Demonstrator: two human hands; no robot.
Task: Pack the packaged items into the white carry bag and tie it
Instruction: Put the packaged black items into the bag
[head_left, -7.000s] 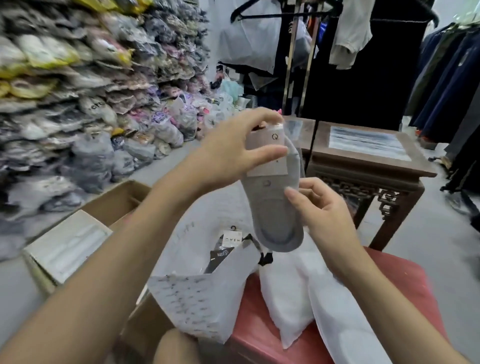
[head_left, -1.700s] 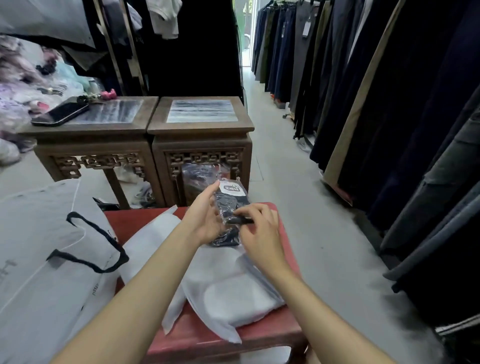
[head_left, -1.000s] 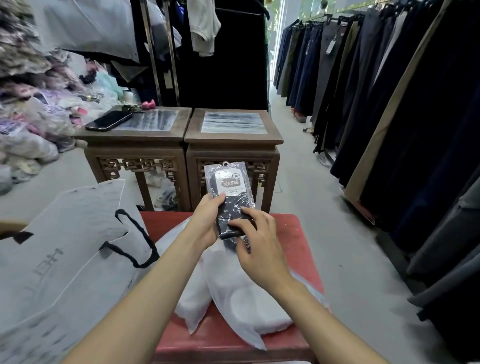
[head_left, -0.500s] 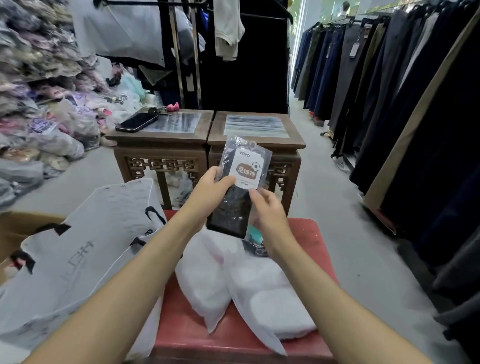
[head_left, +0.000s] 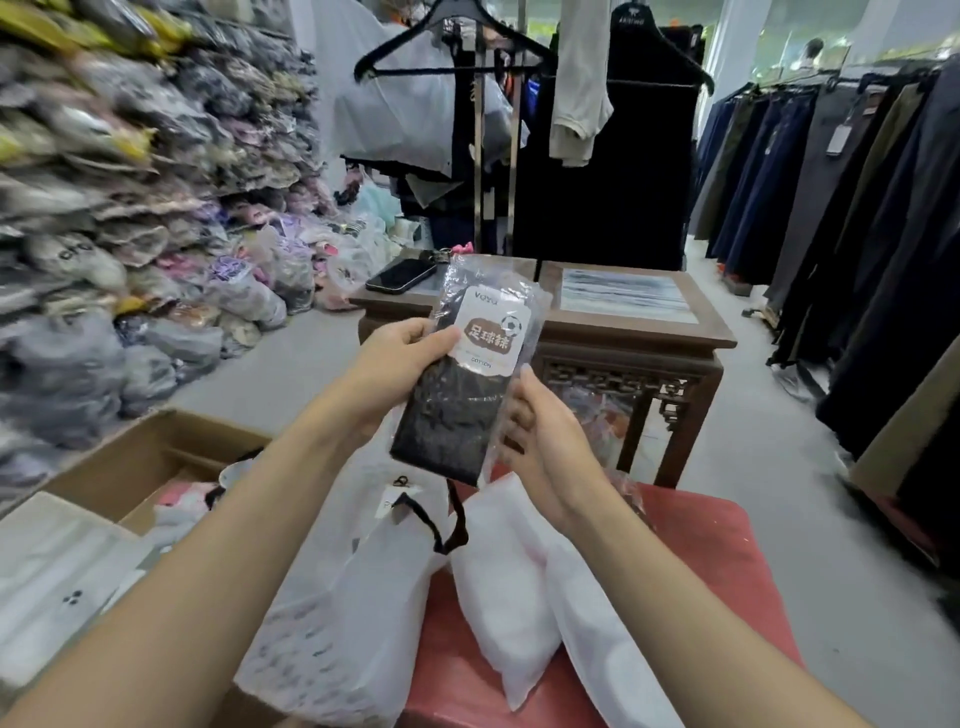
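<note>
Two hands hold one thing in the middle of the frame: a pack of black socks (head_left: 457, 410) in clear plastic, with a white and brown label (head_left: 491, 338) near its top. The pack is up in the air and tilts a little, with its top toward the right. The left hand (head_left: 387, 364) grips the pack's left edge. Its thumb lies on the front just beside the label, and its other fingers are hidden behind. The right hand (head_left: 540, 441) grips the lower right edge. Its fingers curl round the back, and one fingertip points up along the side of the plastic.

Right under the pack, in the lower middle of the frame, is the white carry bag (head_left: 343, 613). Its mouth faces up and its black handles (head_left: 423, 514) hang loose. A small card tag (head_left: 392, 506) shows inside the mouth, but what it is fixed to is too hidden to tell. The bag sits just beside the left side of a red stool (head_left: 711, 561). Two flat white bags (head_left: 509, 582) lie on the stool and hang partly off its near edge.

Behind the pack stand two dark wooden tables (head_left: 644, 338) side by side. A black phone (head_left: 401, 274) lies on the left one. In the lower left is an open cardboard box (head_left: 150, 452). Lots of clothes in plastic bags (head_left: 119, 218) are piled high at the upper left. Dark clothes (head_left: 857, 218) hang in a row on the right.
</note>
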